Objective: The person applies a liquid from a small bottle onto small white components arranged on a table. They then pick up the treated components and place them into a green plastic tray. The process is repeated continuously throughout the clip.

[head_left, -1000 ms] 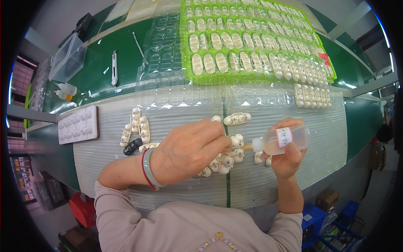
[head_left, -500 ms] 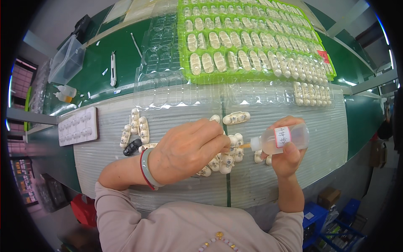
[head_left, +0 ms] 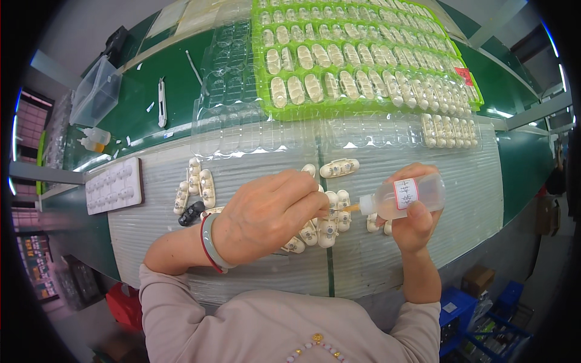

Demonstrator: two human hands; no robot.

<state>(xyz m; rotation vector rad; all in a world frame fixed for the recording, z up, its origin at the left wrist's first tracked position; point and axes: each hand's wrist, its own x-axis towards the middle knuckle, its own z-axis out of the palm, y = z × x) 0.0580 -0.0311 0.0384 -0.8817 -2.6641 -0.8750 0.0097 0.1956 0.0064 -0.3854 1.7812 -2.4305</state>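
Observation:
My right hand (head_left: 416,227) is wrapped round a translucent squeeze bottle (head_left: 396,199) of pale liquid. It lies almost level, with its white cap and thin amber nozzle (head_left: 351,209) pointing left. Opposite the tip, the fingers of my left hand (head_left: 272,206) are pinched together; whatever they hold is hidden behind them. Below and around the nozzle, cream oval pieces with small metal fittings (head_left: 328,230) cluster on the mat, partly covered by my left hand. One more cream oval piece (head_left: 339,167) lies just beyond my fingers.
Several cream pieces (head_left: 206,187) and a black one (head_left: 192,213) sit left of my wrist. A white holder (head_left: 114,185) stands farther left. Clear plastic trays (head_left: 242,136) and a green tray (head_left: 261,78) of pieces are beyond, with a cutter knife (head_left: 162,103) and small bottles (head_left: 92,146) at far left.
Both hands and the bottle keep nearly the same pose. The whole view has shifted very slightly.

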